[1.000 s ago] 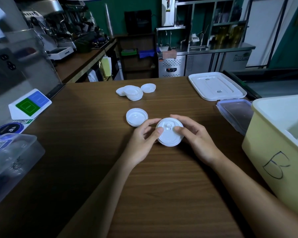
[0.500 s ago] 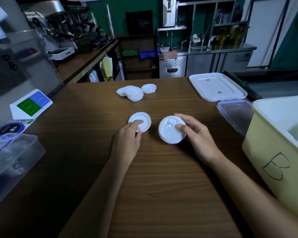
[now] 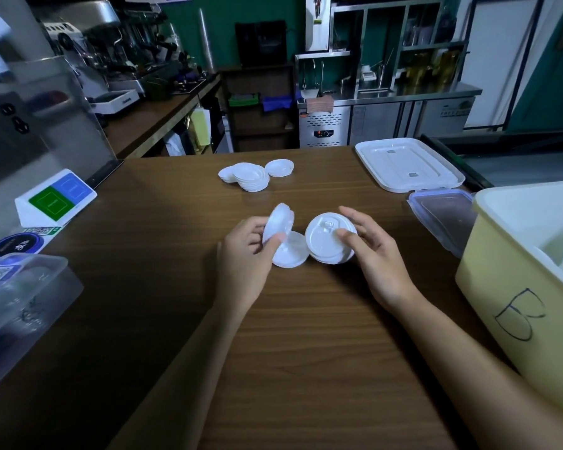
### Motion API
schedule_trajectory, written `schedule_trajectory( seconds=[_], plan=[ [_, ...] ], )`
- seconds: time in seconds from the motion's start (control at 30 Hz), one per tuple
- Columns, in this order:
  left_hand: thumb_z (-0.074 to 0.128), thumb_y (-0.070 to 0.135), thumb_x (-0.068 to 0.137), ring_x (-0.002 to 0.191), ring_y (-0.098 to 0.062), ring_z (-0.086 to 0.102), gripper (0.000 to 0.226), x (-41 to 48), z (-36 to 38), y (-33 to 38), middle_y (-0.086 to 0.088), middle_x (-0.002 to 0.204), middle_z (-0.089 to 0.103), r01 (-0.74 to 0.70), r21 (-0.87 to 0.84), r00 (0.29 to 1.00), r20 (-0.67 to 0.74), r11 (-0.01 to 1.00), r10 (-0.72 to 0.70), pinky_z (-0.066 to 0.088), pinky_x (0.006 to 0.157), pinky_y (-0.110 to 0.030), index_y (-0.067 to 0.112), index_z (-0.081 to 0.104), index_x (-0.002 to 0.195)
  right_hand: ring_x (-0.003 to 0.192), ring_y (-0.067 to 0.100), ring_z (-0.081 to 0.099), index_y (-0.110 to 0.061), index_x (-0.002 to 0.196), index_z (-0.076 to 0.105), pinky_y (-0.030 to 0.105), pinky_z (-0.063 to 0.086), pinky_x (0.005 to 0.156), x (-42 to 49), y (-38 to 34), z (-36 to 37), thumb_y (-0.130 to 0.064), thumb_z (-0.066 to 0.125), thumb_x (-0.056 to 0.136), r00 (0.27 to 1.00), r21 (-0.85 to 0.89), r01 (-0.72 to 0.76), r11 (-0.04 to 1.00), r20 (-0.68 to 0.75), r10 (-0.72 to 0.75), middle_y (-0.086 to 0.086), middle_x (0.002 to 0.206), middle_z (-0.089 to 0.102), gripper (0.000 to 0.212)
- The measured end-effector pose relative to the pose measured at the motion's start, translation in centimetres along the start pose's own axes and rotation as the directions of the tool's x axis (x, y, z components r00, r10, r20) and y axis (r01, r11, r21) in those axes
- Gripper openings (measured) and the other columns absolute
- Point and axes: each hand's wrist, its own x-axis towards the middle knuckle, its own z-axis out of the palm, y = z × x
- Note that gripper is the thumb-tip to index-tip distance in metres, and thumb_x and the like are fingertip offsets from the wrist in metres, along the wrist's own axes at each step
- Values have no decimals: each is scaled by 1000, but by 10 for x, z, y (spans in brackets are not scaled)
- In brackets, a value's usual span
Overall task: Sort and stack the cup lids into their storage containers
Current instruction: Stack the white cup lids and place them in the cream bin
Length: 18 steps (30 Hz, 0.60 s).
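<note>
Holding, left hand (image 3: 246, 251): one small white lid (image 3: 277, 222), pinched between thumb and fingers, tipped up on edge, lower rim meeting a flat lid (image 3: 291, 253) lying on the brown tabletop (image 3: 306, 352). Holding, right hand (image 3: 371, 251): short stack of larger sip lids (image 3: 325, 238), thumb across the top face, fingers curled round the far rim, top face tilted toward the camera, just beside the flat lid; contact with the tabletop not discernible. Farther back, mid-tabletop: loose pile of small white lids (image 3: 251, 177), overlapping, with a single lid (image 3: 279, 167) just beside it on the right. Far right corner: large white rectangular bin cover (image 3: 410, 168), lying flat; nearer, just beside its front edge, clear cover (image 3: 442, 219) with blue rim. Right edge: yellow storage bin (image 3: 517, 287), open, hand-drawn B on the near wall; contents too dim to identify. Left edge: clear plastic container (image 3: 20, 303), partly out of frame. Behind it: small white sign (image 3: 56, 198) with green and blue squares.
</note>
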Motion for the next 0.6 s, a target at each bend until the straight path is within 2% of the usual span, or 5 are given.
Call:
schedule_trajectory(
  seconds=[0.1,0.2,0.4,0.5,0.6],
  plan=[
    [70,4,96,103,-14,75,24,0,2,6,2,110,77,121,-299,992,-1,946,-128,64,84,-38,17,71,117,129,11,63,-32,135,69,42,43,120,1,-1,1,-21,69,102,1000,7,-17,1000,0,17,-7,132,73,34],
    [62,-1,100,113,-19,72,36,0,4,11,-4,122,74,302,-497,953,162,814,-255,63,82,-37,15,66,133,131,13,63,-32,135,69,46,42,121,0,-1,1,-27,70,102,1000,17,-21,1000,15,20,-6,134,72,34],
    [69,4,97,105,-23,75,35,-12,19,8,-10,114,75,313,-371,944,226,874,-242,65,81,-36,13,66,131,135,23,60,-36,130,72,59,38,121,-2,-3,1,-46,73,88,998,89,-19,996,55,14,-2,136,71,44],
    [71,2,95,91,-17,75,33,-11,19,9,-9,102,78,290,-354,951,208,889,-228,60,72,-24,10,69,126,135,23,60,-34,131,71,59,38,121,-2,-3,1,-46,72,88,997,92,-22,996,79,14,-2,137,70,45],
    [74,5,93,87,-19,76,30,-12,21,7,-11,96,78,280,-324,953,207,904,-221,60,73,-26,11,71,122,132,22,61,-28,133,69,56,39,121,-3,-3,2,-39,69,93,996,94,-19,995,89,11,-2,134,71,42]
  ],
)
